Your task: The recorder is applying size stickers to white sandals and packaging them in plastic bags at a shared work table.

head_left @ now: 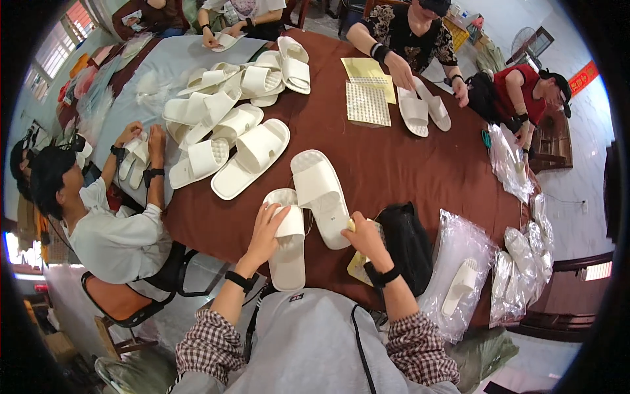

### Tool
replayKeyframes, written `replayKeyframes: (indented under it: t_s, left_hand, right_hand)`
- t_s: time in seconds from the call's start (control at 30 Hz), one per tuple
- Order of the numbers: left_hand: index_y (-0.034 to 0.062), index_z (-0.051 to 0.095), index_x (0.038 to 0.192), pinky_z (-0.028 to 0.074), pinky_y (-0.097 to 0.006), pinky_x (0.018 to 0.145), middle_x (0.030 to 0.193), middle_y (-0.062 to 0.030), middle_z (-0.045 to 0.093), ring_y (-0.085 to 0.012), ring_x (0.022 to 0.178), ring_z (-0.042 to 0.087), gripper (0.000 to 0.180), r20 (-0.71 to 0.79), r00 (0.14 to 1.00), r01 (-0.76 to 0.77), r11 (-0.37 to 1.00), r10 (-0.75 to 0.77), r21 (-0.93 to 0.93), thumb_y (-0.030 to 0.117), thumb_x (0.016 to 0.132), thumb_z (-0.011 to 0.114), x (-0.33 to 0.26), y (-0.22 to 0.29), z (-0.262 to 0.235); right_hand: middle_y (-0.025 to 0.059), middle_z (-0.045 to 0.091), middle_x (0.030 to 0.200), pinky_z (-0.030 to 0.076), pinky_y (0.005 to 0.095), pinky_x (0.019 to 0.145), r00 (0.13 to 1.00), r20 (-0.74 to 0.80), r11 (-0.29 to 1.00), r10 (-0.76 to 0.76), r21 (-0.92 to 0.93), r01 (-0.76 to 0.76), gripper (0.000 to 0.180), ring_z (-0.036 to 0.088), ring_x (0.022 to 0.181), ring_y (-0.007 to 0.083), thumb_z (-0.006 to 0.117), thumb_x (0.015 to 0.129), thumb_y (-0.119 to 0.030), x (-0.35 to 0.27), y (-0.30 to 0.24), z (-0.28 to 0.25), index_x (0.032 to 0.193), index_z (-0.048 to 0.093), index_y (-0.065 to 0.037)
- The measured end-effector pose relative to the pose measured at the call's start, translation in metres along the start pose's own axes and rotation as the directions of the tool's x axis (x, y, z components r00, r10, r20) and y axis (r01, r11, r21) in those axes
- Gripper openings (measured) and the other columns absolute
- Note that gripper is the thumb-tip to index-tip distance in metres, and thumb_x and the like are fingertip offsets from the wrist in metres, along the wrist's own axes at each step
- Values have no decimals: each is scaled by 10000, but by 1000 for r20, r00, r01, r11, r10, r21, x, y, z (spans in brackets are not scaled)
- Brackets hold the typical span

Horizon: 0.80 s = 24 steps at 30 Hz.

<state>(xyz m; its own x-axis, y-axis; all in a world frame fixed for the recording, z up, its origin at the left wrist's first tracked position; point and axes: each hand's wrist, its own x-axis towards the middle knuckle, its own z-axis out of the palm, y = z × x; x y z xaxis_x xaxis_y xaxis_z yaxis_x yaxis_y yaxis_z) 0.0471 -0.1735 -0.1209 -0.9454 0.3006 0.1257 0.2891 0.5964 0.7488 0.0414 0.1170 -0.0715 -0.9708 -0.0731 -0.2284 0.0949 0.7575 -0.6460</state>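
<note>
The left grip (262,235) is closed over the side and strap of one slipper (287,268), which lies at the near edge of the desk (459,177), toe away from the person. The right grip (369,238) has its fingers curled at the heel of a second slipper (319,195), beside the first; a small yellow piece (351,225) shows at the fingertips, but I cannot tell how firmly they close or on what.

Just right stands a black pouch (405,246), soft-sided, its contents hidden. A yellow sheet (358,269) lies partly under the right forearm. Beyond the pouch, crinkled clear bags (436,289) lie flat, with a white slipper (461,287) on or in them; I cannot tell which. Farther right, glossy bags (522,253) bulge around pale contents.

The slippers are matte white, with broad smooth straps and bumpy footbeds. A loose pile (251,157) of them sits ahead to the left, partly on smooth grey sheeting (154,58). The rest of the desk wears creased brown cloth. Beyond, a dotted sheet (367,104) overlaps yellow paper (364,67), near a pair (413,108) under a co-worker's hands (400,73).
</note>
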Motion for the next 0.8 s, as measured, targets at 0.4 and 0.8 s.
replayKeyframes:
  t_s: [0.4, 0.8]
  left_hand:
    - [79, 511, 1398, 193, -452, 1200, 1450, -172, 403, -397, 1402, 280, 762, -7, 995, -101, 995, 101, -6, -148, 674, 440, 49, 1, -3]
    - [67, 536, 1367, 302, -481, 1153, 1467, -171, 415, -399, 1411, 310, 637, -127, 977, -142, 969, 169, 200, -113, 757, 513, 10, 38, -6]
  right_hand:
    - [291, 661, 951, 509, 553, 767, 979, -47, 980, 196, 35, -195, 485, 640, 888, 491, 672, 862, -152, -91, 6, 52, 1262, 445, 2]
    - [144, 609, 1109, 540, 471, 754, 1000, -17, 989, -8, -148, 6, 370, 649, 914, 388, 672, 860, -128, -131, -11, 27, 1209, 568, -66]
